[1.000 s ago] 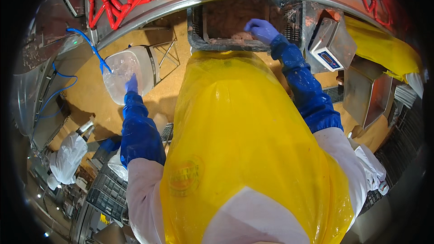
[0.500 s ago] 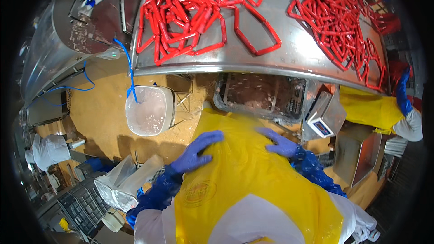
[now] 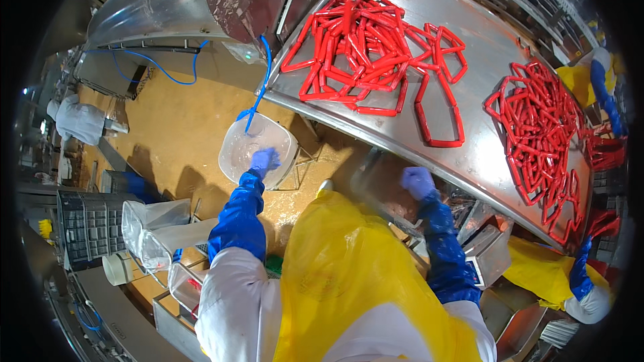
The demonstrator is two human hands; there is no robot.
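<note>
Sausage links lie in 2 red heaps on the steel desk: 1 heap (image 3: pixel 365 50) ahead of both hands, a 2nd heap (image 3: pixel 547 127) well off to the right of the right hand. Neither hand touches either heap.

Left hand (image 3: pixel 263 160), blue-gloved, rests on the rim of a clear tub (image 3: pixel 255 147) that stands on a frame below the desk edge. Fingers curl over the rim; whether they pinch it or only lie on it, cannot tell. Grip is partly closed, not spread. A blue hose (image 3: pixel 258 94) hangs from the machine above, ending just over this hand, into the tub. Tub looks empty or nearly so; contents unclear through the plastic.

Right hand (image 3: pixel 418 182), also blue-gloved, sits under the near edge of the desk (image 3: pixel 469 20), beside a blurred tray of brownish stuff. Fingers look loosely bent, holding nothing that shows; picture is smeared there, so the grip is not certain.

Yellow apron (image 3: pixel 349 275) fills the space below both hands. A scale (image 3: pixel 486 255) sits lower right of the right hand. Another person in yellow, with blue sleeves (image 3: pixel 580 275), stands further right.

Judgement on progress: links are already filled and piled on the desk, so that stage reads as done. Tub at the left hand holds little, and no links are in hand, so sorting or moving the piles appears not yet begun.
</note>
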